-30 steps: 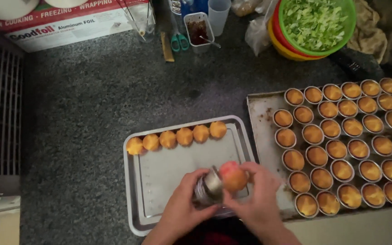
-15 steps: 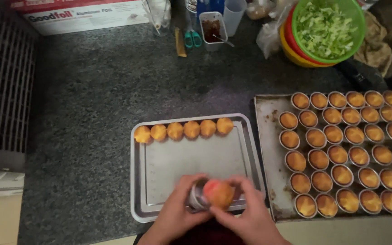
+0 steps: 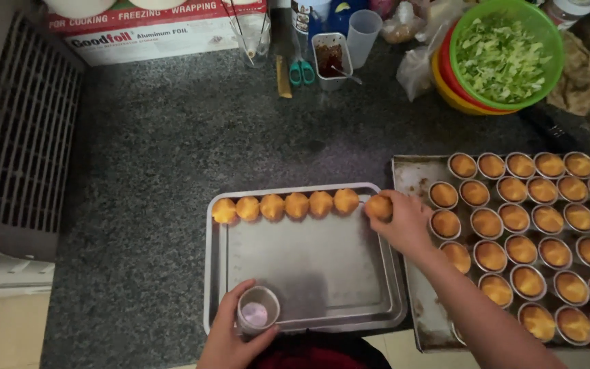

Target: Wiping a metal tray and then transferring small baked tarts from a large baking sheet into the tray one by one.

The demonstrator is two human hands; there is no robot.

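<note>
At the far left edge of your table (image 3: 172, 137) lies a long rectangular carton (image 3: 162, 31), the kind that holds a roll of foil. Its top strip is red with white lettering, its front face white with red and dark print. You have no signs or screens in view.

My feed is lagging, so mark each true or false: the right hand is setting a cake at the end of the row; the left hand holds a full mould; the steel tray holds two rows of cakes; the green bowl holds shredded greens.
1. Right hand sets a cake at the row's end: true.
2. Left hand holds a full mould: false, empty.
3. Steel tray holds two rows: false, one.
4. Green bowl holds shredded greens: true.
</note>
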